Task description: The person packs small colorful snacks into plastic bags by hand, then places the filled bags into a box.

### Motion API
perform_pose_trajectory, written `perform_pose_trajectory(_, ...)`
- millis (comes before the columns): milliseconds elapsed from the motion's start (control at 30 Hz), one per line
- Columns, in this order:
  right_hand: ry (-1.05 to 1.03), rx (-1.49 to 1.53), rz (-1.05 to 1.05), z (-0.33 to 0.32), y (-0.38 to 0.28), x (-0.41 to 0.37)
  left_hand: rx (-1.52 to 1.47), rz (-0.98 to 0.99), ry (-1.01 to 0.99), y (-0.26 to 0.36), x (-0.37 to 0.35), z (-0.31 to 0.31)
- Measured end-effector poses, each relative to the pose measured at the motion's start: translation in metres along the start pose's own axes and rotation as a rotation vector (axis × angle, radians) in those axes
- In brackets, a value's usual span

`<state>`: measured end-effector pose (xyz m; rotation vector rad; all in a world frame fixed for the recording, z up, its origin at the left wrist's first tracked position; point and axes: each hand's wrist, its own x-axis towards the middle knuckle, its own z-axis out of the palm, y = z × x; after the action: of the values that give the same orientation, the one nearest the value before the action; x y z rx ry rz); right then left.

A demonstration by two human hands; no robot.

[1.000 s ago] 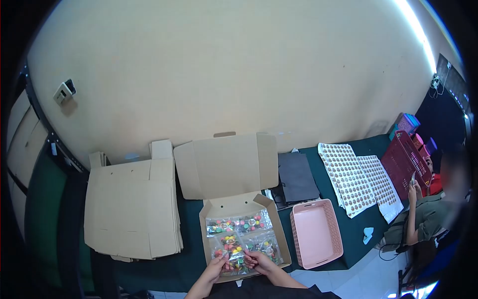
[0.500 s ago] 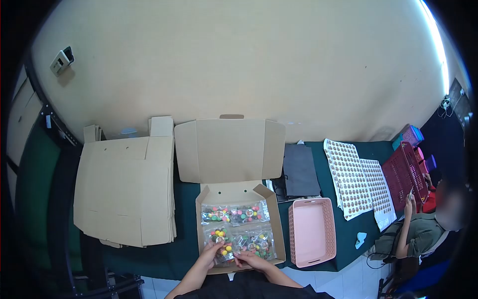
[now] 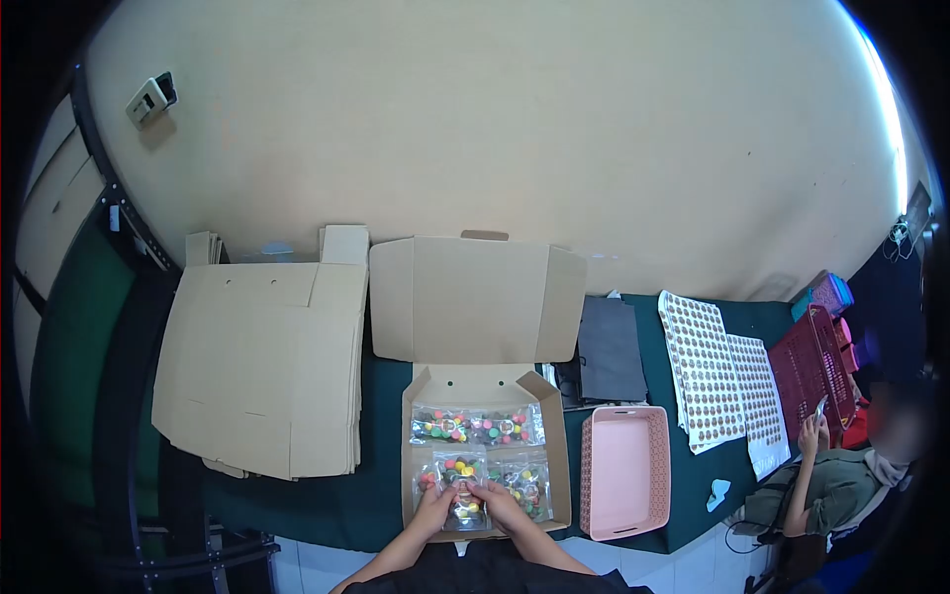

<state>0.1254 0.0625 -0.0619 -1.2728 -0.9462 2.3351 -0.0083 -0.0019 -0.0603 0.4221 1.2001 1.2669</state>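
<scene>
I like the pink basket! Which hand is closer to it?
Right. The right hand is in the box beside the pink basket; the left hand is farther left.

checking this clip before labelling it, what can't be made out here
Head view, the only one:
Grip of the left hand and right hand on the front bag: too small, and the fingers overlap it.
Coloured pieces in the back bags: too small to name.
Print on the sticker sheets: too small.
Thing in the co-worker's hand: tiny and warped near the lens edge.
</scene>
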Motion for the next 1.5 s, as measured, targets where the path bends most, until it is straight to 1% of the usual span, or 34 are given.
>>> perform_pose_trajectory(67, 0.026, 0.049, 0.018, -0.006, 0.004, 0.002, 0.049, -0.027, 0.038, -0.003, 0.001, -0.003)
perform_pose_trajectory(100, 0.028, 0.046, 0.013, 0.002, -0.008, -0.006, 0.095, -0.055, 0.082, -0.003, 0.001, -0.002)
perform_pose_trajectory(133, 0.077, 0.13, 0.031, 0.012, -0.019, -0.016, 0.095, -0.05, 0.078, -0.002, 0.001, 0.0)
perform_pose_trajectory(167, 0.124, 0.219, 0.044, 0.02, -0.028, -0.022, 0.081, -0.067, 0.046, 0.0, 0.001, 0.0)
perform_pose_trajectory(233, 0.109, 0.196, -0.011, 0.01, -0.02, -0.013, 0.09, -0.078, -0.013, 0.013, -0.001, 0.007)
perform_pose_trajectory(267, 0.095, 0.165, -0.051, 0.006, -0.018, -0.011, 0.207, 0.019, -0.04, 0.021, -0.009, 0.018)
perform_pose_trajectory(300, 0.142, 0.227, -0.063, 0.014, -0.031, -0.017, 0.322, 0.117, -0.064, 0.028, -0.011, 0.024)
perform_pose_trajectory(333, 0.145, 0.242, -0.082, 0.018, -0.033, -0.02, 0.358, 0.059, -0.108, 0.019, -0.008, 0.018)
perform_pose_trajectory(400, 0.221, 0.215, -0.08, 0.021, -0.039, -0.022, 0.265, 0.012, -0.157, 0.017, -0.007, 0.015)
perform_pose_trajectory(467, 0.196, 0.192, -0.094, 0.009, -0.018, -0.011, 0.278, 0.03, -0.155, 0.015, -0.009, 0.011)
perform_pose_trajectory(533, 0.193, -0.244, -0.152, 0.013, -0.018, -0.017, 0.286, 0.044, -0.151, 0.011, -0.016, 0.01)
perform_pose_trajectory(600, 0.204, -0.257, -0.168, 0.014, -0.016, -0.022, 0.386, 0.196, -0.122, 0.012, -0.025, 0.013)
perform_pose_trajectory(633, 0.194, -0.111, -0.197, 0.014, -0.011, -0.018, 0.327, 0.077, -0.127, 0.019, -0.03, 0.013)
perform_pose_trajectory(667, 0.181, 0.036, -0.223, 0.014, -0.008, -0.013, 0.331, 0.08, -0.134, 0.015, -0.026, 0.006)
perform_pose_trajectory(700, 0.249, 0.15, -0.267, 0.016, -0.009, -0.006, 0.416, 0.086, -0.192, 0.022, -0.027, 0.006)
perform_pose_trajectory(733, 0.249, 0.149, -0.269, 0.013, -0.012, -0.002, 0.499, 0.091, -0.245, 0.028, -0.029, 0.008)
perform_pose_trajectory(767, 0.179, 0.194, -0.288, 0.007, -0.016, 0.002, 0.504, 0.002, -0.219, 0.034, -0.034, 0.01)
perform_pose_trajectory(800, 0.107, 0.238, -0.308, 0.006, -0.024, 0.004, 0.504, 0.007, -0.218, 0.03, -0.032, 0.011)
perform_pose_trajectory(867, 0.11, 0.188, -0.333, 0.016, -0.042, -0.007, 0.405, 0.381, -0.052, 0.013, -0.019, 0.009)
perform_pose_trajectory(900, 0.082, -0.062, -0.363, 0.021, -0.05, -0.013, 0.448, 0.456, 0.038, 0.005, -0.01, 0.002)
perform_pose_trajectory(933, 0.054, -0.31, -0.388, 0.023, -0.051, -0.017, 0.45, 0.455, 0.033, 0.021, -0.015, 0.006)
perform_pose_trajectory(967, 0.021, -0.272, -0.443, 0.018, -0.035, -0.006, 0.317, 0.318, 0.071, 0.039, -0.018, 0.009)
perform_pose_trajectory(1000, 0.025, -0.264, -0.443, 0.018, -0.034, -0.009, 0.186, 0.179, 0.11, 0.053, -0.022, 0.012)
perform_pose_trajectory(1033, 0.012, -0.304, -0.453, 0.016, -0.036, -0.011, 0.282, 0.243, 0.099, 0.053, -0.021, 0.01)
perform_pose_trajectory(1133, -0.041, -0.338, -0.482, 0.006, -0.046, -0.022, 0.33, 0.227, 0.048, 0.042, -0.013, 0.0)
perform_pose_trajectory(1167, -0.017, -0.392, -0.452, -0.001, -0.047, -0.023, 0.312, 0.144, 0.016, 0.039, -0.013, -0.004)
perform_pose_trajectory(1200, 0.004, -0.445, -0.418, -0.006, -0.048, -0.027, 0.315, 0.125, 0.026, 0.043, -0.015, -0.002)
perform_pose_trajectory(1267, 0.002, -0.517, -0.354, -0.012, -0.06, -0.038, 0.198, -0.012, -0.101, 0.055, -0.019, 0.004)
perform_pose_trajectory(1300, 0.032, -0.446, -0.32, 0.002, -0.075, -0.057, 0.196, -0.028, -0.091, 0.059, -0.021, 0.006)
perform_pose_trajectory(1333, 0.027, -0.443, -0.307, -0.004, -0.064, -0.052, 0.196, 0.002, -0.146, 0.063, -0.021, 0.009)
perform_pose_trajectory(1367, 0.057, -0.314, -0.338, -0.015, -0.049, -0.037, 0.196, 0.035, -0.2, 0.064, -0.023, 0.01)
perform_pose_trajectory(1400, 0.088, -0.185, -0.373, -0.017, -0.045, -0.032, 0.195, 0.03, -0.193, 0.062, -0.022, 0.01)
perform_pose_trajectory(1467, 0.116, -0.192, -0.413, -0.018, -0.034, -0.027, 0.206, 0.299, -0.051, 0.056, -0.015, 0.009)
perform_pose_trajectory(1500, 0.137, -0.218, -0.526, -0.001, -0.039, -0.037, 0.225, 0.234, -0.132, 0.061, -0.016, 0.006)
